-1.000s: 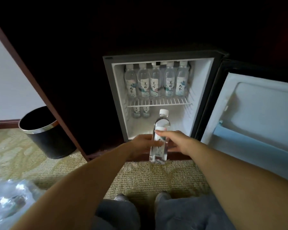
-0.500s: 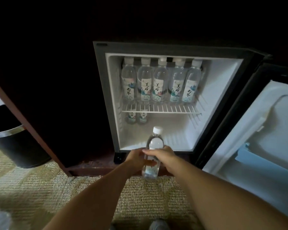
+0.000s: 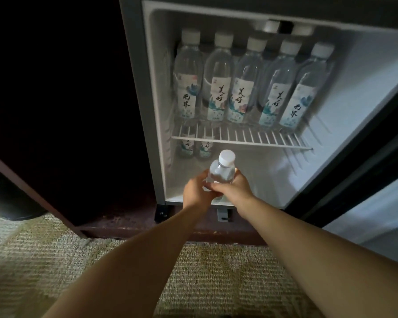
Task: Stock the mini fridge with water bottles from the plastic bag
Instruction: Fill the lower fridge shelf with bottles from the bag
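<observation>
Both the left hand [image 3: 194, 191] and right hand [image 3: 233, 189] grip one water bottle [image 3: 222, 173] (cap up) at the mini fridge [image 3: 354, 88] mouth.

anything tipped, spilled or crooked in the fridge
Nothing stands out. Five front bottles stand upright on the shelf, two lower bottles under it; the left hand and right hand hold another bottle. No spill shows.

Looks like a hotel room — a mini fridge [image 3: 135, 88] built into a dark wooden cabinet [image 3: 55, 99], identical labelled water bottles [image 3: 240, 88] lined along its wire shelf [image 3: 262, 139] — woven patterned carpet [image 3: 55, 260] underfoot.
</observation>
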Motion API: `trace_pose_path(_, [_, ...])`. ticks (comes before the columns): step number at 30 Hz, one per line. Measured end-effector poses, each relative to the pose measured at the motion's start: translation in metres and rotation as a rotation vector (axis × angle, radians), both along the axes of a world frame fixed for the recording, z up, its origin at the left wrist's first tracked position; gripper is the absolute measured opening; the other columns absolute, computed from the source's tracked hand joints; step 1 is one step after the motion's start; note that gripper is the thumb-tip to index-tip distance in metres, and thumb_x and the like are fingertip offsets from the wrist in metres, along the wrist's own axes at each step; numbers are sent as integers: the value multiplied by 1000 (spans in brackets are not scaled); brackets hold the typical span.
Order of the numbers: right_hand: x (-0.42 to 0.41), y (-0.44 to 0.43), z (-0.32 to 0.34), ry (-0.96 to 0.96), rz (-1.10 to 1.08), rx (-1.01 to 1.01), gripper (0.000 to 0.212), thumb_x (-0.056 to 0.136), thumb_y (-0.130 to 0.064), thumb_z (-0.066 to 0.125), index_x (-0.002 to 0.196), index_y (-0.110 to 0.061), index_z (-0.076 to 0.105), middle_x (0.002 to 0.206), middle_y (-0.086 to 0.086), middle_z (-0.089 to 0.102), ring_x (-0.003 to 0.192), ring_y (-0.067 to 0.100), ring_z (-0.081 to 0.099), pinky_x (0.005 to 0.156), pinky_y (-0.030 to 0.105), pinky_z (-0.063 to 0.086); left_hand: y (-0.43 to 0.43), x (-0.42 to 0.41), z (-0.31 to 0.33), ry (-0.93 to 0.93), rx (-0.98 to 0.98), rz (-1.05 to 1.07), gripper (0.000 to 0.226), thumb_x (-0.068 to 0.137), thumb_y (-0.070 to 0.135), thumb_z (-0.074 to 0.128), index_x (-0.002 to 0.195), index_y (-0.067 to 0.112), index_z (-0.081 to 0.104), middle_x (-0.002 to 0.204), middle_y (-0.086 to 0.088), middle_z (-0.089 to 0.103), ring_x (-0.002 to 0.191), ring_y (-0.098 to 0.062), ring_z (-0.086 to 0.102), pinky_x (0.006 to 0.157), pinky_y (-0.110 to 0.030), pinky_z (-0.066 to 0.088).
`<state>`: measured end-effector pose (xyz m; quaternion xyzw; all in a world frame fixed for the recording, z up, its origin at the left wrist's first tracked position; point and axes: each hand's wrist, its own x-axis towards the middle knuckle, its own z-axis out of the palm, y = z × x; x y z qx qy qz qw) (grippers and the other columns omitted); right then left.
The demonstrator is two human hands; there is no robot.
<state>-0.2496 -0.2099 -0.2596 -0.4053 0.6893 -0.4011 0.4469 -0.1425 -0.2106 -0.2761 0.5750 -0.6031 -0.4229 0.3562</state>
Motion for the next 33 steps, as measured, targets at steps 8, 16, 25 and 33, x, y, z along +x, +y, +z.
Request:
trace_pose_path(8, [-5, -22, -53, 36, -36, -224, 50, 70, -16, 83, 100, -35, 47, 90, -11, 64, 83, 2, 63, 70, 14, 50, -22, -10, -41, 84, -31, 7, 52, 75, 12, 75, 124, 20, 60, 107, 3, 70, 102, -13, 63, 79, -17, 48])
trace_pose_path(16, [-1, -30, -79, 146, -96, -281, 74, 73, -30, 80, 131, -18, 35, 117, 5, 63, 107, 27, 63, 90, 51, 51, -42, -9, -56, 0, -41, -63, 44, 73, 9, 73, 115, 21, 62, 99, 2, 72, 96, -15, 66, 83, -33, 54])
trace_pose_path(25, [-15, -66, -83, 205, -161, -296, 63, 71, -46, 78, 112, -40, 31, 97, -12, 60, 87, 12, 62, 72, 28, 47, -71, -31, -65, 111, 45, 100, 37, 73, 9, 75, 104, 15, 55, 95, 1, 68, 90, -16, 66, 79, -31, 54])
trace_pose_path(33, [-13, -101, -81, 200, -174, -355, 68, 76, -38, 76, 129, -22, 36, 115, 0, 64, 103, 20, 64, 84, 39, 52, -92, -42, -70, 37, 32, 264, 20, 76, 20, 69, 89, 24, 54, 89, 0, 63, 75, -15, 59, 72, -34, 53])
